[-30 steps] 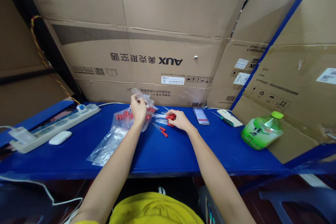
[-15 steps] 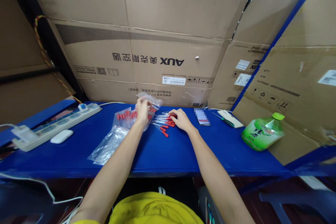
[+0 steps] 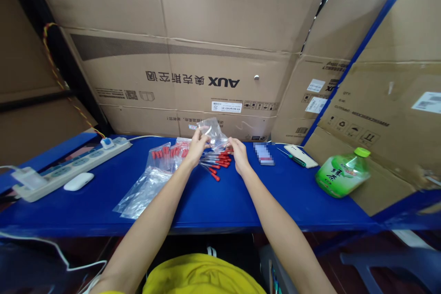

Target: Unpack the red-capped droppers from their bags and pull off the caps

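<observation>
My left hand (image 3: 197,146) is closed on a small clear plastic bag (image 3: 212,131), which it holds up above the blue bench (image 3: 220,197). My right hand (image 3: 238,154) pinches the same bag from the right side. Just under both hands lies a loose heap of thin red-handled tools (image 3: 217,164). To the left of my left hand sit filled clear bags with red handles inside (image 3: 165,154). A flat stack of empty clear bags (image 3: 139,193) lies nearer the bench's front edge.
A white power strip (image 3: 69,165) and a white mouse (image 3: 78,181) lie at the left. A phone (image 3: 264,153), a white flat device (image 3: 303,155) and a green bottle (image 3: 342,173) on its side lie to the right. Cardboard boxes (image 3: 206,55) wall the back.
My left hand moved right and carried the clear bag over the red-handled tools. My right hand left the tools and rose to take the bag's other side.
</observation>
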The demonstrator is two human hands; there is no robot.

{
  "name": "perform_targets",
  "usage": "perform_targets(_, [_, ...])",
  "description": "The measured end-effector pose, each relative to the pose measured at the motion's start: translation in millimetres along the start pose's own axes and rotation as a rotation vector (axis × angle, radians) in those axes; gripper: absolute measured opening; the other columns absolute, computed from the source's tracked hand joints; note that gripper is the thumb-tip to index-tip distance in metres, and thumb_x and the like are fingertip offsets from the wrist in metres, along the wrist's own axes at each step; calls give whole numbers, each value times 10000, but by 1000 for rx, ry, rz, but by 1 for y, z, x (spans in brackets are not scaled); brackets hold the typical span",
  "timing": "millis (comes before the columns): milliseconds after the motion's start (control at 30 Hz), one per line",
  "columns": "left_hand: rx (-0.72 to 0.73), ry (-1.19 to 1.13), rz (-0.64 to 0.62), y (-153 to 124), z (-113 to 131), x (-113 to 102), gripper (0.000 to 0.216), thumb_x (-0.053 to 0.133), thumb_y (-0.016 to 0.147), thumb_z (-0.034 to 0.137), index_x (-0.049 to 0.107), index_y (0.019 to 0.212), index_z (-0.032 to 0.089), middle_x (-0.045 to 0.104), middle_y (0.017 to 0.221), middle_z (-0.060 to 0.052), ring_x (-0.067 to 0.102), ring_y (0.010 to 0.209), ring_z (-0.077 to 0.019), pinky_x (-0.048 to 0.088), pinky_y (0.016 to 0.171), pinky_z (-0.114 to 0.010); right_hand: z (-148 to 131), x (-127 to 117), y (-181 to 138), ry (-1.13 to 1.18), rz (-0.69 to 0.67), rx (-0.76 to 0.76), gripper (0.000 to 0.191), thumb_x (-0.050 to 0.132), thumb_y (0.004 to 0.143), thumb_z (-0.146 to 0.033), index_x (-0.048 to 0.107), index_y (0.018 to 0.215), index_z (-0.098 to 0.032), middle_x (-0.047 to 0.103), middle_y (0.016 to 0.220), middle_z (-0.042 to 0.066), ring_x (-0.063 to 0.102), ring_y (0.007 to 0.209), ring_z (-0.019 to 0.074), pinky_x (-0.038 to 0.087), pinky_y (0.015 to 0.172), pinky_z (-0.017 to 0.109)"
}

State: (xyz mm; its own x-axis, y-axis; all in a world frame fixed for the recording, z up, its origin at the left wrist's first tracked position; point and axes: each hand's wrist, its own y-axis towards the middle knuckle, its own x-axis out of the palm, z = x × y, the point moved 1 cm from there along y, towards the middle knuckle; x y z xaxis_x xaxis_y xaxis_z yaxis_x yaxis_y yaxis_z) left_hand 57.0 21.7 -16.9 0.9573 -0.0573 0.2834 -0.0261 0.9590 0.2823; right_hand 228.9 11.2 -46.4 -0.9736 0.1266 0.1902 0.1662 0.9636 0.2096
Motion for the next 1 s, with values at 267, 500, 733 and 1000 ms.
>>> perform_targets(267, [-3, 86, 163, 4, -2, -5, 414, 764, 804, 368, 569, 1143, 231, 637, 801, 27, 641, 736, -128, 545, 703, -257, -8, -7, -1, 81, 88, -124, 388, 782, 736, -517, 677, 912, -187, 777, 867, 60, 654, 772, 183, 488, 706, 290])
perform_targets(500, [-174, 257, -98, -2, -5, 3, 495, 854, 662, 614, 719, 828, 168, 731, 846, -69, 670, 818, -187, 507, 710, -269, -15, -7, -2, 98, 104, -202, 395, 798, 745, -476, 629, 975, -203, 726, 766, 3, 626, 696, 159, 478, 677, 274])
perform_targets(733, [-30, 267, -63, -3, 4, 3, 428, 796, 738, 591, 724, 851, 184, 722, 834, -48, 658, 790, -176, 482, 714, -269, -18, -3, -5, 147, 93, -139, 443, 842, 692, -461, 636, 986, -202, 723, 783, -1, 611, 692, 154, 435, 612, 255])
perform_targets(1000, [128, 331, -88, -5, 2, 6, 370, 751, 813, 543, 720, 861, 177, 683, 746, -19, 613, 732, -165, 462, 725, -280, -17, 0, -5, 165, 30, -40, 416, 874, 641, -453, 726, 933, -196, 739, 879, 25, 590, 720, 145, 425, 585, 244])
